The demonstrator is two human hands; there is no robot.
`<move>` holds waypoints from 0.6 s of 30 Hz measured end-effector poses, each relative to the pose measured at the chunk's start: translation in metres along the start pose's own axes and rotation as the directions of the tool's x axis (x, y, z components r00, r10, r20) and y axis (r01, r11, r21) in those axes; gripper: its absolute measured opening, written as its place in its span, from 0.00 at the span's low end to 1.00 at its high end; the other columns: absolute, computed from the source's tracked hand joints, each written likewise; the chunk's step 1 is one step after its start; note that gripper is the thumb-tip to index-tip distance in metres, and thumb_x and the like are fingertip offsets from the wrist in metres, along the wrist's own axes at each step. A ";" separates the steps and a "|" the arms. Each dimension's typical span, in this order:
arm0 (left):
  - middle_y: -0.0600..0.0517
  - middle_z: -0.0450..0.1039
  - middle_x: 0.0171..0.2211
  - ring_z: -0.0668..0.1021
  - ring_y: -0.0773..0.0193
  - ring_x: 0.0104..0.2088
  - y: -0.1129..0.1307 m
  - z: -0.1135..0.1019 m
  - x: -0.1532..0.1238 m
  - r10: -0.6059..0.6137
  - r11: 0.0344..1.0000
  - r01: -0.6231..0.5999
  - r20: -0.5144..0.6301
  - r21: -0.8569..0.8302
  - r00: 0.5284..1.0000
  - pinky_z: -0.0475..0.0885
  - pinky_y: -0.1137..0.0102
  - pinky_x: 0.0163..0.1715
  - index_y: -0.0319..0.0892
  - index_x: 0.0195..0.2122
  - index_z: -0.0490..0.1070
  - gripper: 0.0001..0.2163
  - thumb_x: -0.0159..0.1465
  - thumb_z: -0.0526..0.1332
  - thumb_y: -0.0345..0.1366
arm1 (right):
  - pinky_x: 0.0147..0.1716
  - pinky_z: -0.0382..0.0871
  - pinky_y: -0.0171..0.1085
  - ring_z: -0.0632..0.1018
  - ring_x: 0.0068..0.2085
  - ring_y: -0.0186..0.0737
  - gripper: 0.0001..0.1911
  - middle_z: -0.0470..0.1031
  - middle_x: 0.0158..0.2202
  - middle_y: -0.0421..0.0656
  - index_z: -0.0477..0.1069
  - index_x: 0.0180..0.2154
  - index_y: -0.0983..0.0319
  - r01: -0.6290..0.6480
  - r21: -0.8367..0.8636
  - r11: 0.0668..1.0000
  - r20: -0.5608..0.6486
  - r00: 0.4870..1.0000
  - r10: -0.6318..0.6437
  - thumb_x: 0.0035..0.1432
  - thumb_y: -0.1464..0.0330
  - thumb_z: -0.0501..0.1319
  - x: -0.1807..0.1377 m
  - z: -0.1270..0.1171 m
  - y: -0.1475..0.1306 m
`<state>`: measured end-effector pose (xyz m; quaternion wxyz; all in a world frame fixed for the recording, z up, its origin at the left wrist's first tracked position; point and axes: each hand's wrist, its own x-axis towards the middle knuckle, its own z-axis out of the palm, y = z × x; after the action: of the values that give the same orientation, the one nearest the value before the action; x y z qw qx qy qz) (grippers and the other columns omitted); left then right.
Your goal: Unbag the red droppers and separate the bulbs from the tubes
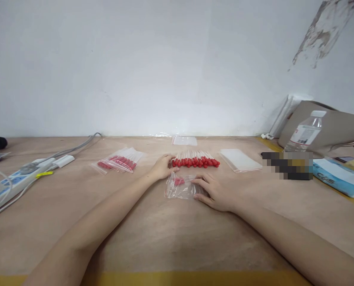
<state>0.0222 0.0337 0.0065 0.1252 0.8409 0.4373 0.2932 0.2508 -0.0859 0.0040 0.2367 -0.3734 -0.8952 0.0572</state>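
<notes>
Surface (153, 238): brown, with a yellow strip (177, 278) along its near edge.

Clear bag (189, 192), one: lying flat about midway between the left and right edges of the surface, a small red piece (179, 181) showing at its left part.

Right hand (215, 193), one: at the right end of the clear bag, fingertips on the plastic; grip released, thumb and fingers apart.

Left hand (162, 168), one: beyond the clear bag's left corner, fingers bent at the left end of the red-tipped sticks; cannot tell whether the grip is closed on any.

Power strip (12, 184), one: white and blue, toward the left edge, cables attached, yellow tag (44, 174) beside it.

Tissue pack (340, 176), one: blue and white, toward the right edge.

Red-tipped sticks (196, 161), many: in a row just beyond the clear bag, red ends near, pale ends toward the far edge.

Filled bags (122, 161), several, overlapping: left of the row, red ends inside.

Flat bags (239, 160), a stack: right of the row.

Bottle (306, 133), one: clear, white cap, toward the far right corner.

White packet (184, 141), one: close to the far edge.
</notes>
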 end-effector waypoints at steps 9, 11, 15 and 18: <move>0.48 0.71 0.40 0.74 0.63 0.39 -0.005 0.005 -0.009 0.066 0.991 -0.074 -0.069 -0.113 0.995 0.70 0.68 0.42 0.39 0.42 0.70 0.13 0.56 0.55 0.27 | 0.46 0.64 0.44 0.67 0.46 0.43 0.20 0.63 0.46 0.48 0.61 0.50 0.60 0.002 0.013 1.000 0.005 1.000 -0.002 0.57 0.59 0.53 0.000 -0.002 -0.001; 0.47 0.69 0.41 0.74 0.63 0.40 -0.002 0.003 -0.014 0.071 0.988 -0.090 -0.154 -0.122 0.985 0.70 0.68 0.42 0.38 0.43 0.69 0.14 0.56 0.55 0.27 | 0.46 0.64 0.44 0.67 0.46 0.43 0.20 0.64 0.46 0.48 0.61 0.51 0.59 -0.003 0.013 1.000 0.018 1.000 0.003 0.57 0.60 0.53 0.000 -0.004 -0.002; 0.48 0.68 0.39 0.72 0.64 0.41 0.010 -0.015 -0.039 0.150 0.982 -0.181 -0.356 -0.054 0.923 0.70 0.68 0.42 0.39 0.41 0.68 0.10 0.58 0.55 0.30 | 0.46 0.64 0.44 0.67 0.46 0.43 0.21 0.64 0.47 0.48 0.61 0.51 0.59 0.008 0.011 1.000 0.022 1.000 -0.008 0.57 0.59 0.53 0.000 -0.006 -0.001; 0.50 0.70 0.32 0.73 0.65 0.35 0.020 -0.028 -0.066 0.247 0.965 -0.260 -0.365 0.013 0.898 0.70 0.70 0.37 0.39 0.33 0.70 0.04 0.57 0.57 0.32 | 0.46 0.64 0.46 0.67 0.48 0.45 0.22 0.63 0.47 0.49 0.62 0.51 0.59 0.023 -0.013 1.000 -0.016 1.000 -0.023 0.56 0.58 0.54 -0.001 -0.004 0.002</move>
<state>-0.0110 -0.0328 0.0130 0.0180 0.8193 0.3343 0.4654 0.2545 -0.0855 0.0068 0.2422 -0.3649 -0.8978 0.0456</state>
